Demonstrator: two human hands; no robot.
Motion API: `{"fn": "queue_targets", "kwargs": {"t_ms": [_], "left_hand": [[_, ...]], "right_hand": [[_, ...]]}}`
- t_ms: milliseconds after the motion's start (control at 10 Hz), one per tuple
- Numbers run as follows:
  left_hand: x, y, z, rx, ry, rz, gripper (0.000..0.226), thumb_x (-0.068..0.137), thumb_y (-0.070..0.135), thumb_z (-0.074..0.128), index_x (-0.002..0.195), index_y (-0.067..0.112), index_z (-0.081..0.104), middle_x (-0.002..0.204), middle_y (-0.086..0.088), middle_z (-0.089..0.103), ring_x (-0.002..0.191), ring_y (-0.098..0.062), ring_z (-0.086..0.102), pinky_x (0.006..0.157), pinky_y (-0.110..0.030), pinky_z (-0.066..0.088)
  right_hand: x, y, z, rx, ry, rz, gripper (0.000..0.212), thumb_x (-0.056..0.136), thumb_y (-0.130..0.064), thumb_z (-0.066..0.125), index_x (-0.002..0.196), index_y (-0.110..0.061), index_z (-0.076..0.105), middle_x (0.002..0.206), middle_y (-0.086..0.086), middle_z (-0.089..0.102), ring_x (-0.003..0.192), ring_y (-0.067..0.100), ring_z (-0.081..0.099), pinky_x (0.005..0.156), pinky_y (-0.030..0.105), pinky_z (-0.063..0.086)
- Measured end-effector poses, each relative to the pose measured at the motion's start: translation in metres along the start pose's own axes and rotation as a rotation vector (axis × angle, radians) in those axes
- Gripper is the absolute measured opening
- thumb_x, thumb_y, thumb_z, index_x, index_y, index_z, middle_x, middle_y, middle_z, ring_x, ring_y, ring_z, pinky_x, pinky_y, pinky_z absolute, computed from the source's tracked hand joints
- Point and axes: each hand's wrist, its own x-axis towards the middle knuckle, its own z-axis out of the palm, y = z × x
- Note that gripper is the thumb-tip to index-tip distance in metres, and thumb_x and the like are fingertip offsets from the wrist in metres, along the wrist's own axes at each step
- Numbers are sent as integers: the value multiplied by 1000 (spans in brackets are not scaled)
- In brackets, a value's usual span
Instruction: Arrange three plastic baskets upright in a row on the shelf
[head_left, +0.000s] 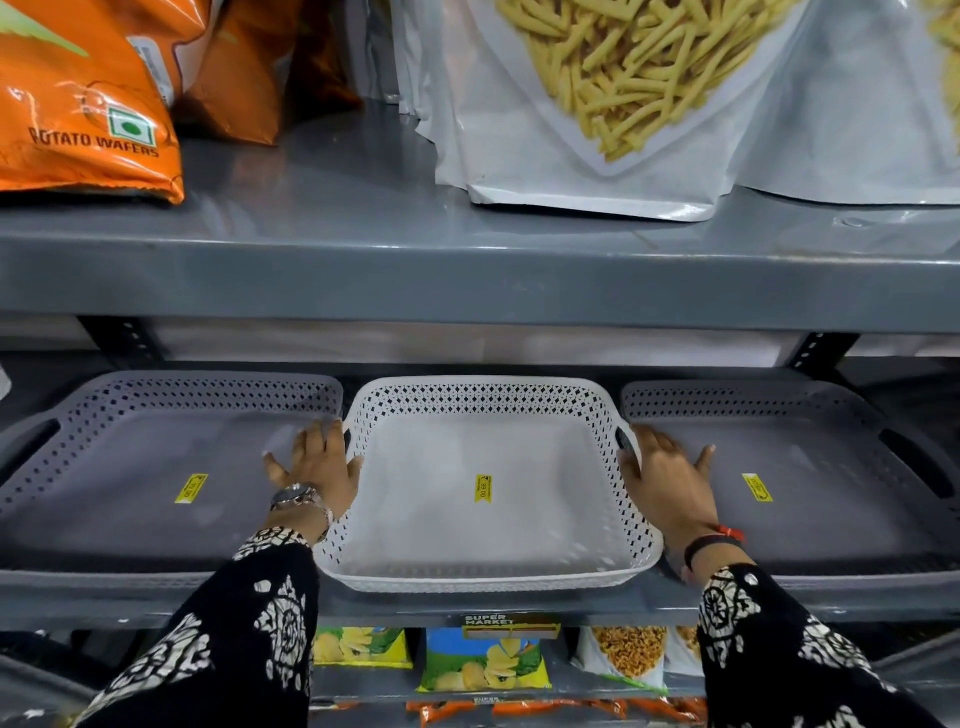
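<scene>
on shelf: white perforated basket between two grey baskets.

left hand, right hand, fingers spread

A grey metal shelf carries three shallow plastic baskets side by side, all sitting upright with their open tops facing up. The left grey basket and the right grey basket flank a white basket in the middle (each has a small yellow price sticker on its floor). The white one sits a little further forward, its front rim at the shelf's front edge, and its sides lie just beside the grey ones. A dark label strip reading "SUPER MARKET" hangs on the shelf's front lip below the white basket.
</scene>
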Motion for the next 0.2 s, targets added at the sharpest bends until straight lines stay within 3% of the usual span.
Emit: {"fn": "queue_targets", "kwargs": {"t_ms": [100, 200], "left_hand": [[-1, 2, -6, 20, 61, 17, 61, 95, 35, 35, 147, 12, 12, 157, -11, 14, 144, -28, 16, 114, -61, 11], [-9, 13, -14, -43, 248, 151, 59, 95, 34, 35, 147, 13, 17, 157, -11, 15, 145, -25, 15, 115, -57, 9]], "right_hand": [[-2, -2, -1, -50, 49, -25, 50, 94, -32, 34, 138, -9, 30, 142, 14, 44, 134, 27, 36, 111, 64, 4], [-6, -10, -3, -47, 128, -51, 53, 95, -34, 31, 140, -8, 25, 149, 11, 34, 140, 23, 25, 112, 61, 2]]}}
